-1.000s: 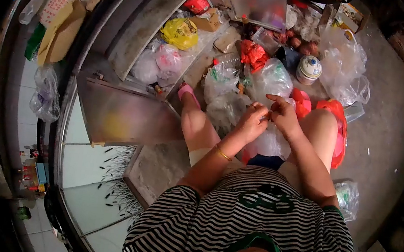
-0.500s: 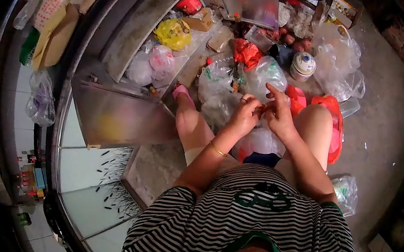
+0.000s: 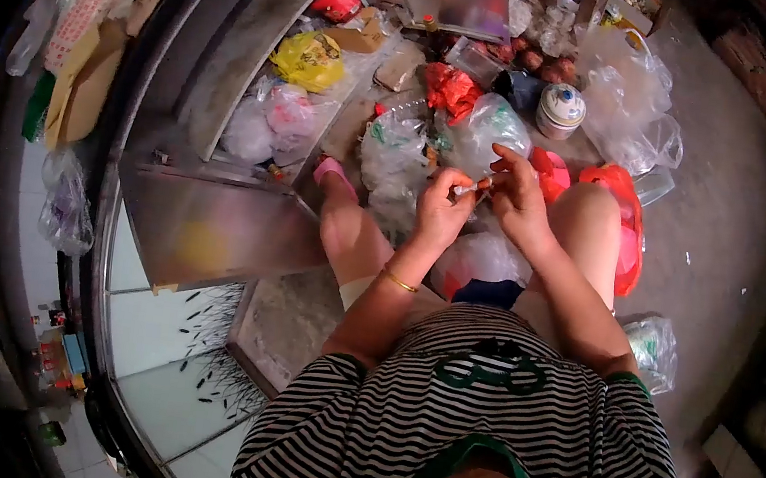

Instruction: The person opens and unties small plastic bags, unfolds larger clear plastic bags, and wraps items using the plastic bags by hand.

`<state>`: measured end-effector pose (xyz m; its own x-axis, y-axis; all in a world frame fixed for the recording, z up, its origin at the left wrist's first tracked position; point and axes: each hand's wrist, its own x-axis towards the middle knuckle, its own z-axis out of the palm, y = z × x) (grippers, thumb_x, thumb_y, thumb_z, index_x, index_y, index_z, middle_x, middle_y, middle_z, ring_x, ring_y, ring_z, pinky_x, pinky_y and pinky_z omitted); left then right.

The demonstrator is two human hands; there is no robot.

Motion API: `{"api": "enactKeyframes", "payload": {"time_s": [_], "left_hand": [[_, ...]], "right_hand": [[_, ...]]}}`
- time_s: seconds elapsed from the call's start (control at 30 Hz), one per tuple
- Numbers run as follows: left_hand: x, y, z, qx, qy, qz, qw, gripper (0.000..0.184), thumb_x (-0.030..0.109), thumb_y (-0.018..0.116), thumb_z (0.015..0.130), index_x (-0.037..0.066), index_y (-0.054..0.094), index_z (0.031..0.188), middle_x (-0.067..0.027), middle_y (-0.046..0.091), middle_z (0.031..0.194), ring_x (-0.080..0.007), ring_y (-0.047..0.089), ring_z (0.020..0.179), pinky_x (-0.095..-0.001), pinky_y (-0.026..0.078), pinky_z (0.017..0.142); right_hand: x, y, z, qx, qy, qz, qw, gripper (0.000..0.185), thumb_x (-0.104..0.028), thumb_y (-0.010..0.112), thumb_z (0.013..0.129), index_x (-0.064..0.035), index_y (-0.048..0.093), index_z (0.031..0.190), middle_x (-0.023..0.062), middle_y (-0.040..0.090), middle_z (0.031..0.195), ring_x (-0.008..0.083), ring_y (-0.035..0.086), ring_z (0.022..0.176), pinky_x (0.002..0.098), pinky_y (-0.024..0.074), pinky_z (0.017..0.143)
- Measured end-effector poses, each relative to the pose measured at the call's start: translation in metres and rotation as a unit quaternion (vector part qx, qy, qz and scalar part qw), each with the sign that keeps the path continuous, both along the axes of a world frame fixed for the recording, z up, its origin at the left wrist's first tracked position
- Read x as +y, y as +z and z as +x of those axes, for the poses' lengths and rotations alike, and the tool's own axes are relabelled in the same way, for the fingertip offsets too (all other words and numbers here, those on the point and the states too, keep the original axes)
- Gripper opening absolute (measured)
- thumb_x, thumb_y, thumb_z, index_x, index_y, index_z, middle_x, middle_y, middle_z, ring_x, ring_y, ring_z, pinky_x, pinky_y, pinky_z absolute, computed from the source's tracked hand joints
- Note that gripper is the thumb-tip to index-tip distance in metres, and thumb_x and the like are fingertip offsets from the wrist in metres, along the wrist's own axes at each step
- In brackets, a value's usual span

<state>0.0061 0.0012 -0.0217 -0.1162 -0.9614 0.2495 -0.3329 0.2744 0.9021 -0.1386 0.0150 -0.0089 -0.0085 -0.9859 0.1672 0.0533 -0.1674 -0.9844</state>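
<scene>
- My left hand [image 3: 440, 215] pinches a pale scrap [image 3: 466, 190] (too small to identify), between both hands.
- My right hand [image 3: 519, 202] is beside it; whether it grips, I cannot tell.
- A jar [image 3: 561, 114] stands beyond my right hand.

A striped top [image 3: 477, 410] in black and white lay back from the hands, towards the wearer, its short sleeves edged with narrow green cuffs [image 3: 628, 381]. On its front, behind the grip, sat a green motif [image 3: 491, 372] shaped like a pair of spectacles, and farther back ran a green neckline [image 3: 443, 460]. Just behind the left hand [image 3: 445, 206], a thin gold-coloured bangle [image 3: 400, 282] circled the wrist. Pale shorts [image 3: 354, 291] showed behind that hand, and a pink slipper [image 3: 335, 174] off to its left.
</scene>
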Motion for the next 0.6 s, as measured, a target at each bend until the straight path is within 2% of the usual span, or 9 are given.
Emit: {"api": "enactKeyframes", "payload": {"time_s": [0.23, 0.3, 0.37, 0.47, 0.53, 0.6], "left_hand": [[0.001, 0.003, -0.004, -0.037, -0.059, -0.087, 0.994, 0.021, -0.009, 0.062, 0.065, 0.002, 0.054, 0.082, -0.009, 0.058, 0.085, -0.0208, 0.056, 0.077, -0.028, 0.045, 0.069], [-0.001, 0.001, -0.004, -0.051, -0.073, -0.099, 0.991, 0.022, -0.009, 0.063, 0.065, 0.002, 0.055, 0.082, -0.0094, 0.058, 0.085, -0.0218, 0.057, 0.078, -0.029, 0.045, 0.071], [-0.002, 0.001, -0.004, -0.058, -0.085, -0.09, 0.991, 0.021, -0.008, 0.065, 0.065, 0.001, 0.056, 0.081, -0.0098, 0.058, 0.085, -0.0226, 0.057, 0.079, -0.0295, 0.046, 0.072], [0.0, 0.002, -0.007, -0.052, -0.085, -0.085, 0.991, 0.021, -0.007, 0.061, 0.064, 0.0, 0.055, 0.083, -0.0122, 0.058, 0.084, -0.0272, 0.057, 0.074, -0.0333, 0.046, 0.062], [-0.001, 0.003, -0.009, -0.054, -0.092, -0.108, 0.988, 0.019, -0.007, 0.06, 0.066, -0.001, 0.056, 0.084, -0.012, 0.057, 0.083, -0.0252, 0.056, 0.073, -0.0313, 0.046, 0.062], [-0.001, 0.003, -0.011, -0.062, -0.099, -0.14, 0.983, 0.017, -0.007, 0.059, 0.067, -0.001, 0.055, 0.083, -0.0118, 0.056, 0.081, -0.0237, 0.055, 0.071, -0.0297, 0.045, 0.061]], "right_hand": [[0.0, 0.001, -0.003, 0.089, -0.038, -0.025, 0.995, 0.067, 0.017, 0.041, 0.064, -0.0061, 0.037, 0.127, 0.0134, 0.044, 0.102, 0.0168, 0.054, 0.079, 0.0276, 0.0468, 0.073], [0.0, -0.002, -0.004, 0.126, -0.039, -0.032, 0.991, 0.068, 0.019, 0.041, 0.066, -0.0072, 0.035, 0.128, 0.0117, 0.042, 0.103, 0.0139, 0.055, 0.079, 0.0263, 0.0464, 0.073], [0.001, -0.002, -0.004, 0.111, -0.034, -0.008, 0.993, 0.069, 0.019, 0.041, 0.065, -0.0076, 0.035, 0.128, 0.0118, 0.041, 0.103, 0.0138, 0.055, 0.079, 0.0256, 0.0458, 0.072], [0.0, -0.011, 0.001, 0.109, -0.038, 0.007, 0.993, 0.072, 0.018, 0.041, 0.064, -0.0088, 0.034, 0.13, 0.0122, 0.041, 0.104, 0.0168, 0.053, 0.083, 0.0264, 0.044, 0.075], [0.002, -0.01, 0.004, 0.129, -0.042, -0.01, 0.991, 0.072, 0.017, 0.04, 0.064, -0.0092, 0.033, 0.131, 0.0124, 0.041, 0.104, 0.0186, 0.052, 0.086, 0.0277, 0.0432, 0.078], [0.002, -0.007, 0.0, 0.134, -0.025, 0.019, 0.991, 0.067, 0.011, 0.041, 0.068, -0.0082, 0.032, 0.131, 0.0141, 0.041, 0.106, 0.0211, 0.05, 0.09, 0.0309, 0.0423, 0.081]]}}
